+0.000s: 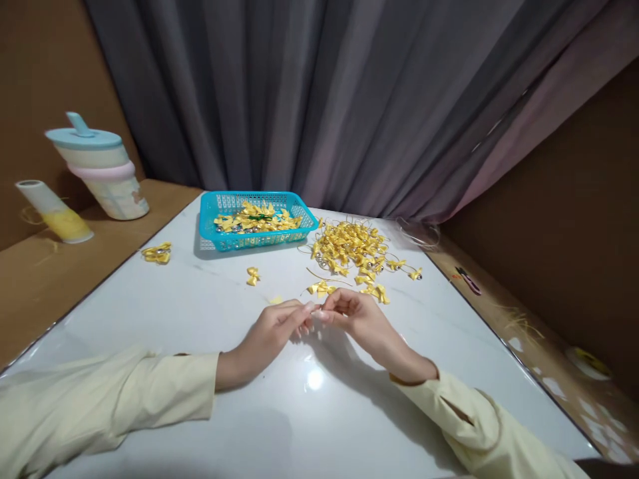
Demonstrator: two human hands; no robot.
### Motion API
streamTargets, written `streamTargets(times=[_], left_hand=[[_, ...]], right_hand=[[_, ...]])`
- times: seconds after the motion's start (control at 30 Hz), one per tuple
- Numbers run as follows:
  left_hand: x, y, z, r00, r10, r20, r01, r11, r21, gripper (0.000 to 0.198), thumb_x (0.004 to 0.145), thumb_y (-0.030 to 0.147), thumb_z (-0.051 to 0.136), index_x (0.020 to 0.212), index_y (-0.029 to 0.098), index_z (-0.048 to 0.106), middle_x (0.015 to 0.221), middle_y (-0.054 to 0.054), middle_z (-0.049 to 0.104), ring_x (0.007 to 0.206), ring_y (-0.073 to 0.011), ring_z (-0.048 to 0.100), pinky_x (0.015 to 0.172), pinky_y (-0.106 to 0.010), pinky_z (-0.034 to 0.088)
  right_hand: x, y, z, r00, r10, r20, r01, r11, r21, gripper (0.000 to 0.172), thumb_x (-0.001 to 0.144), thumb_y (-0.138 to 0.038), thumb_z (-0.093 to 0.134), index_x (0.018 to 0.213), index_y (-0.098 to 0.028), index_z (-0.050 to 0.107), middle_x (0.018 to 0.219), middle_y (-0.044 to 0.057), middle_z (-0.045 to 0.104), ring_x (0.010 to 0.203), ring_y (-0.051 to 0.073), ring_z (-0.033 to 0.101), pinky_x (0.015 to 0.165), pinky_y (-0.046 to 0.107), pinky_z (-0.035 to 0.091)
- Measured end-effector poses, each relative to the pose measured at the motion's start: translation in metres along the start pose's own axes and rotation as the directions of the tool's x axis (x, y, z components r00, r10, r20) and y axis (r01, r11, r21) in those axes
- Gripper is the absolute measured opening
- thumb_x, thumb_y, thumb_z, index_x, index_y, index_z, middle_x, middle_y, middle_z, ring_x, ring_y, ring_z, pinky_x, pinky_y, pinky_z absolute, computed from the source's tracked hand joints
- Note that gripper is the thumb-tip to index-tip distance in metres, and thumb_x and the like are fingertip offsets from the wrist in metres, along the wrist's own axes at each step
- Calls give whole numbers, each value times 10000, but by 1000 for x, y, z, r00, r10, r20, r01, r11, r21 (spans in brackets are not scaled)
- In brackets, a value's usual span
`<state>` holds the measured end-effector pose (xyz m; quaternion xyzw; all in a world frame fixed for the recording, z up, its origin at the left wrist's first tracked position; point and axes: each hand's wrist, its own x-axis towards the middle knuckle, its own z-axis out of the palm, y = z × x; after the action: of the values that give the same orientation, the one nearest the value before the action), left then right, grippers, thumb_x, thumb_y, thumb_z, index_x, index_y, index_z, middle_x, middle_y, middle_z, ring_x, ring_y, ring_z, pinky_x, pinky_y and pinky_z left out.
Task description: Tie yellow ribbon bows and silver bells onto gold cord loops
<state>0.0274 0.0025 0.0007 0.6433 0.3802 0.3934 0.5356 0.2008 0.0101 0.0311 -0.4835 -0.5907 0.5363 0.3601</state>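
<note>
My left hand (277,332) and my right hand (357,319) meet over the white table (239,439), both closed in a pinch with fingertips nearly touching. Whatever lies between the fingers is too small to make out. Just beyond them rests a yellow ribbon bow (322,288), close to my right hand. Behind it spreads a pile of yellow bows (349,243) with small silvery bells and thin cord loops. A single bow (253,276) lies farther left, beyond my left hand.
A blue plastic basket (210,236) holding more yellow bows stands at the back. Several bows (158,253) lie at the left. On the brown ledge are a tumbler (107,173) and a spool of yellow thread (62,223). Thread snips (469,283) lie at the right.
</note>
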Motion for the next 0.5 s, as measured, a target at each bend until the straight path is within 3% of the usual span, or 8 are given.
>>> streamTargets(times=[0.23, 0.37, 0.5], left_hand=[[4, -2, 2, 999, -16, -37, 18, 998, 57, 354, 849, 399, 487, 609, 153, 569, 697, -23, 520, 691, -145, 502, 618, -254, 415], [8, -3, -1, 996, 0, -91, 13, 990, 141, 364, 848, 385, 492, 574, 153, 552, 619, 1, 503, 618, -127, 481, 592, -247, 385], [14, 1, -7, 991, -54, -120, 70, 988, 136, 336, 851, 430, 474, 705, 163, 616, 598, 18, 497, 537, -111, 453, 516, -233, 365]], right_hand=[[-4, 13, 11, 961, -247, -123, 201, 931, -304, 162, 756, -306, 623, 650, -202, 557, 647, -3, 610, 608, 134, 521, 598, 263, 381], [-6, 17, 14, 970, -226, -86, 199, 947, -252, 115, 774, -285, 600, 798, -209, 517, 642, -14, 608, 593, 132, 526, 575, 253, 370], [-8, 18, 15, 987, -159, -19, 153, 972, -176, 227, 759, -223, 575, 933, -217, 431, 596, -60, 541, 548, 117, 480, 539, 230, 351]])
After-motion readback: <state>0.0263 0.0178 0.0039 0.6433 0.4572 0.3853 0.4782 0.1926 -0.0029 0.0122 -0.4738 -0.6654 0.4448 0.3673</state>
